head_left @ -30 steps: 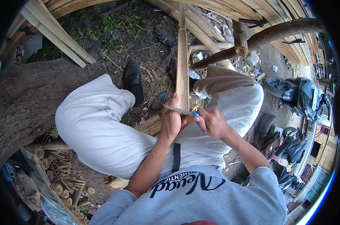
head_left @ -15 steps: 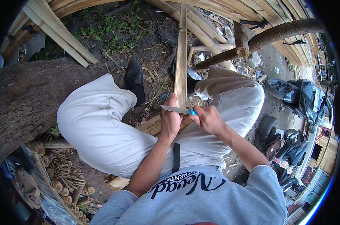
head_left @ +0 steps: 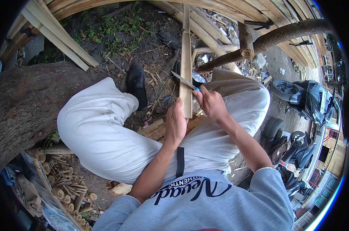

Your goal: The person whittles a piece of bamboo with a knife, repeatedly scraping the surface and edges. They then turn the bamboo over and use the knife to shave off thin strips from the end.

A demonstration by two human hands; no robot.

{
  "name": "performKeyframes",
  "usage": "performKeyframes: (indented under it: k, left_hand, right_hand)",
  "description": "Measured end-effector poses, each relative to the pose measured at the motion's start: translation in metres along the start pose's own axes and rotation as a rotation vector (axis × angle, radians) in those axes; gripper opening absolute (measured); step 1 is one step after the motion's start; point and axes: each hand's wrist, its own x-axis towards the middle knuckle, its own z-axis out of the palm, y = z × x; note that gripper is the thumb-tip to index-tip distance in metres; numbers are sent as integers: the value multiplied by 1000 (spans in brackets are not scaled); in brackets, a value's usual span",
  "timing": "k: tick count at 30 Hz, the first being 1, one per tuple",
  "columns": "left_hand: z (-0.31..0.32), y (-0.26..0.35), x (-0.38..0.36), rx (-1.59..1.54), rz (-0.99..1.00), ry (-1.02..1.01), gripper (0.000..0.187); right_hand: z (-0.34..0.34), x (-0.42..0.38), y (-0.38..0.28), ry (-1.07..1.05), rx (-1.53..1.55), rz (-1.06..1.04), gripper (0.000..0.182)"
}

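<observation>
Head view: grips a bamboo strip (head_left: 186, 52) low in the left hand (head_left: 176, 127), with a knife (head_left: 184, 80) slanting across it from the right hand (head_left: 213, 104).
Has left fingers clamped on the strip's near end, between the trouser legs (head_left: 97, 127), and right fingers closed round the knife's handle. Shows bamboo already split long and flat, perhaps partly smoothed, but too finely detailed to tell how much remains uncut.
</observation>
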Motion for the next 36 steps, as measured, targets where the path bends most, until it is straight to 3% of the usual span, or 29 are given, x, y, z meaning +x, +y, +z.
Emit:
performKeyframes:
  k: [5, 7, 12, 15, 23, 29, 31, 36]
  left_hand:
    - [3, 10, -5, 97, 47, -45, 49]
    - [2, 11, -5, 127, 121, 0, 48]
    - [1, 27, -7, -9, 14, 30, 54]
    - [0, 25, -4, -34, 16, -28, 53]
    - [-7, 27, -3, 80, 78, -164, 55]
    - [-9, 20, 3, 178, 130, -140, 51]
    - [-7, 21, 3, 156, 119, -110, 51]
    - [-5, 32, 1, 108, 88, -77, 49]
  right_hand:
    - [-1, 39, 6, 45, -1, 78, 46]
    - [-3, 42, 0, 57, 174, 118, 44]
    - [-25, -1, -30, -151, 209, -19, 44]
    - [-32, -16, -36, -229, 255, 65, 43]
    - [-38, -13, -39, -234, 342, 110, 46]
    - [-43, 0, -21, -206, 128, -57, 44]
    - [-39, 16, -4, -98, -77, -81, 43]
    - [-37, 47, 19, 103, -174, 183, 43]
